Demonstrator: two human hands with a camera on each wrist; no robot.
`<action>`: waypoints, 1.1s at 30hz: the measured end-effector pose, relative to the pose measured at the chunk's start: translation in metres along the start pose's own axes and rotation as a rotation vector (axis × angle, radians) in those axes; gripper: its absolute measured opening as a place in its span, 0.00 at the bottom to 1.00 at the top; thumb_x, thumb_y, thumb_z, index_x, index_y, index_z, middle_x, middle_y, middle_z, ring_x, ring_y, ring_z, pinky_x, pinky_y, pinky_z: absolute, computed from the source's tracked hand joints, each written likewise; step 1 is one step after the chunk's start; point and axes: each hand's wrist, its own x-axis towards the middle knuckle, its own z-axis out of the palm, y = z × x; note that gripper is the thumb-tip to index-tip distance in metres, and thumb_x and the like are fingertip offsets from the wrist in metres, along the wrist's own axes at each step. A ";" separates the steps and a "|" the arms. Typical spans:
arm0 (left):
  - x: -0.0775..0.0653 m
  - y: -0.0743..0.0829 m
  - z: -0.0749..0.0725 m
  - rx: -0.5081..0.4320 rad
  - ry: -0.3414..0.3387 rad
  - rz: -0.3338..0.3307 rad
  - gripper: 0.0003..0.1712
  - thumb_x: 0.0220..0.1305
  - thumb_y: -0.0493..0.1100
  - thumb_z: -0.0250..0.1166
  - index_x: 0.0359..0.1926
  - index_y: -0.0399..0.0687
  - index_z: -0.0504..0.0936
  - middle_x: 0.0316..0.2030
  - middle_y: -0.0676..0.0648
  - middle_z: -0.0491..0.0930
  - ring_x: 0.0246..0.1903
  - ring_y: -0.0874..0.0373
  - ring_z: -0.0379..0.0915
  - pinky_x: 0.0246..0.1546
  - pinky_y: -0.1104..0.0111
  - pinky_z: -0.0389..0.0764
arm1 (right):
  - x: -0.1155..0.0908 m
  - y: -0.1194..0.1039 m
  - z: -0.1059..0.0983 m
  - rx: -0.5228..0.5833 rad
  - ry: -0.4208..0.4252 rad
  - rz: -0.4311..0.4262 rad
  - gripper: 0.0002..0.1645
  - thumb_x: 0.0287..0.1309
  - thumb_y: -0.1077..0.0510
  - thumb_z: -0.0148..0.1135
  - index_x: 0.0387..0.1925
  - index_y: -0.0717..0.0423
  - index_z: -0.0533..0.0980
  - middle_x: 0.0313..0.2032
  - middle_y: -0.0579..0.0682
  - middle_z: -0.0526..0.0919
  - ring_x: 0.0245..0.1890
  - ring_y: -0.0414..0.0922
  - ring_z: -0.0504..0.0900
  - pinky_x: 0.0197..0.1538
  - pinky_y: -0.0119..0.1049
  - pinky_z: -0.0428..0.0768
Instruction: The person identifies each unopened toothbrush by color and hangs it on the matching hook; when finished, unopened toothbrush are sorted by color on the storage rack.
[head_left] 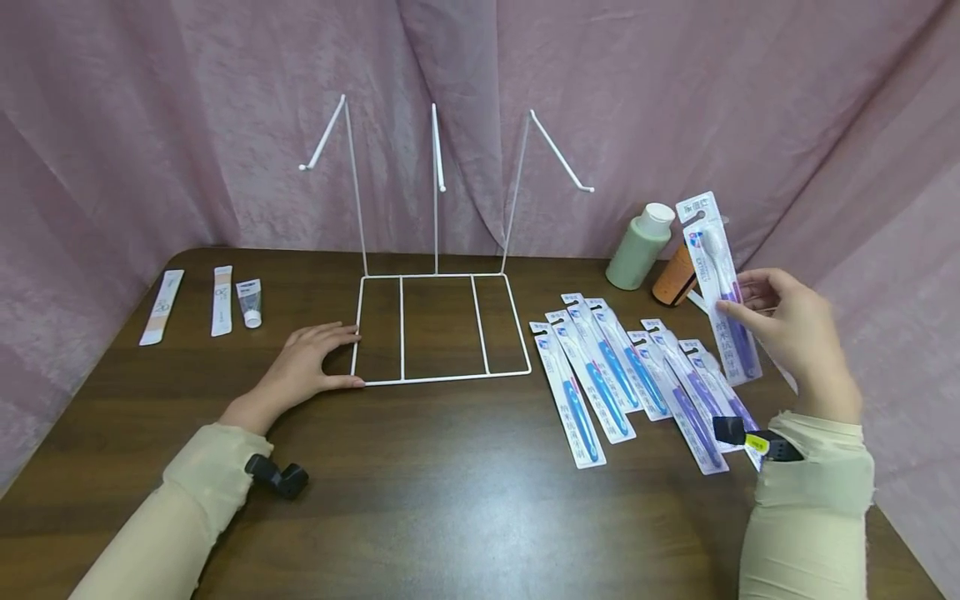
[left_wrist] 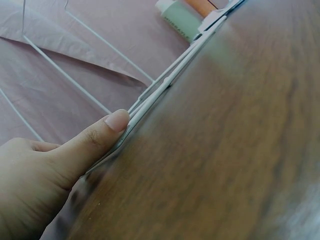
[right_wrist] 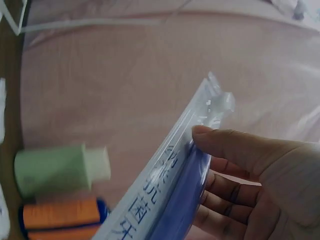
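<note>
My right hand [head_left: 802, 333] holds up a packaged toothbrush [head_left: 722, 292] with a purple handle, pinched between thumb and fingers. Its pack stands tilted in the head view, and in the right wrist view the thumb presses on the clear plastic [right_wrist: 195, 155]. At the front left corner of a white wire rack [head_left: 442, 381], my left hand [head_left: 303, 364] rests with thumb and fingers spread, touching the base bars. The thumb lies along the front bar in the left wrist view; the other fingers are mostly hidden there. Three upright wires with arms rise from the rack's back.
Packaged blue toothbrushes [head_left: 592, 379] and purple ones [head_left: 686, 400] lie fanned on the table [head_left: 450, 500]. Behind them are a green bottle [head_left: 637, 250] and an orange container [head_left: 673, 279]. Two slim sachets [head_left: 222, 300] and a small tube [head_left: 251, 304] lie at left. A pink curtain hangs behind.
</note>
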 end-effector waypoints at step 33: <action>0.001 0.002 0.001 -0.009 -0.007 -0.018 0.49 0.45 0.65 0.72 0.65 0.46 0.72 0.68 0.41 0.67 0.69 0.40 0.56 0.67 0.42 0.52 | 0.011 -0.109 0.071 0.270 0.100 -0.248 0.23 0.53 0.61 0.70 0.49 0.67 0.75 0.36 0.62 0.84 0.29 0.20 0.72 0.34 0.09 0.72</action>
